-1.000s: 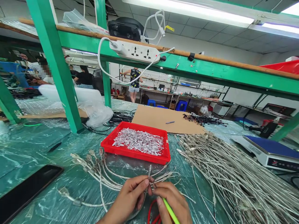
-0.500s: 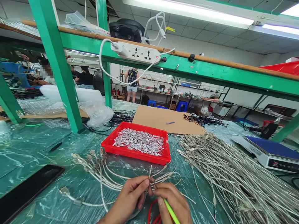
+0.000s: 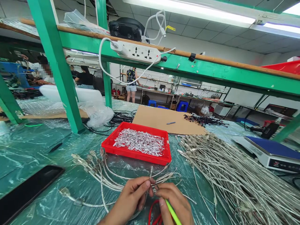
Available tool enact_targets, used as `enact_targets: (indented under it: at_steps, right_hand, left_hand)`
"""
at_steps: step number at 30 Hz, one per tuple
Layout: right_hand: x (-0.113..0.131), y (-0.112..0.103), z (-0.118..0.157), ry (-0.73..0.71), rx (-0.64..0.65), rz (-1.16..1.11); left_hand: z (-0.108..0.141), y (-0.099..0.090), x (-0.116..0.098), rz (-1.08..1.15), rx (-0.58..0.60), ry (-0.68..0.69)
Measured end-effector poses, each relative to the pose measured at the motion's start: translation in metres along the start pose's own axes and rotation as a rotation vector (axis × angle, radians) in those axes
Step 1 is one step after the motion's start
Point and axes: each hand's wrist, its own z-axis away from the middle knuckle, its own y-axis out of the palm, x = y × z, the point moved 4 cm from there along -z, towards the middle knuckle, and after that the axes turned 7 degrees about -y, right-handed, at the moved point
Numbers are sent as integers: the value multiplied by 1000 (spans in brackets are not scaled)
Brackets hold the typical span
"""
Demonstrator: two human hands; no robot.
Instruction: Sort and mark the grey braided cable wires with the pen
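My left hand (image 3: 134,195) pinches the end of a silver braided cable (image 3: 151,170) in clear sheathing; its tip sticks up between thumb and forefinger. Close beside it, my right hand (image 3: 174,200) is closed round a slim tool with a lime-green handle (image 3: 172,212), its kind unclear. The tool's working end lies at the left fingertips, mostly covered by fingers. Behind and left of my hands, several similar cables with USB plugs (image 3: 81,161) lie fanned out. A red cord or strip (image 3: 151,212) shows between the hands, partly hidden.
A red tray (image 3: 138,157) of small silvery pieces stands ahead. To the right lies a large heap of cables (image 3: 225,168) beside a scale (image 3: 274,150). A phone (image 3: 28,190) is at left. A green shelf beam (image 3: 211,72) with a power strip (image 3: 140,52) crosses above.
My right hand and the green-handled tool have shifted very slightly; the left hand keeps its pinch on the cable. In the background, a standing person has moved a little.
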Motion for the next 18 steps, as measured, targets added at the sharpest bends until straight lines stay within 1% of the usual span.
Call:
enact_targets:
  at_steps: [8, 13, 17, 18]
  right_hand:
    - [-7, 2, 3, 23, 17, 20]
    - [-3, -2, 0, -16, -18, 48]
    - [5, -5, -6, -71, 76, 62]
    - [6, -6, -7, -74, 79, 63]
  left_hand:
    - [0, -3, 4, -6, 5, -4]
    - [1, -1, -1, 11, 5, -12]
    - [2, 1, -4, 29, 10, -18]
    - [2, 1, -4, 31, 11, -19]
